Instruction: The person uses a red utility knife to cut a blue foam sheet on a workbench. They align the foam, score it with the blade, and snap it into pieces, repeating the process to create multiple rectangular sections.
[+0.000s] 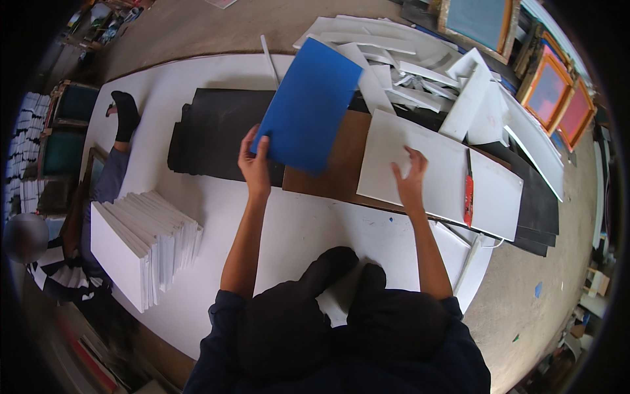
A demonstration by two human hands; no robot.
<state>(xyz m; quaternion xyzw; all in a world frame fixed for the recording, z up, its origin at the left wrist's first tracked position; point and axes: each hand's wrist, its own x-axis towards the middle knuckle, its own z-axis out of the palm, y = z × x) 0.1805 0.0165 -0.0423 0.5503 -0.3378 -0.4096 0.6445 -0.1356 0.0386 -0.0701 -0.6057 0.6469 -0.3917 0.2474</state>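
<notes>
A blue rectangular sheet [314, 105] is tilted up in my left hand [255, 161], which grips its lower left edge with the thumb on the face. My right hand [411, 176] hovers over or near a white board [436, 167], fingers apart and holding nothing. On that board, to the right of my right hand, lies a red-handled cutter [468, 200] with a dark blade end. Beneath are a brown board [321, 190] and a black sheet [220, 131] with a ragged left edge.
A row of white panels [147, 246] stands at the left, near another person's outstretched leg [117, 164]. White offcuts [420, 85] are heaped at the far right. Framed screens [548, 85] lean beyond them. A large white sheet [216, 230] covers the floor under my feet.
</notes>
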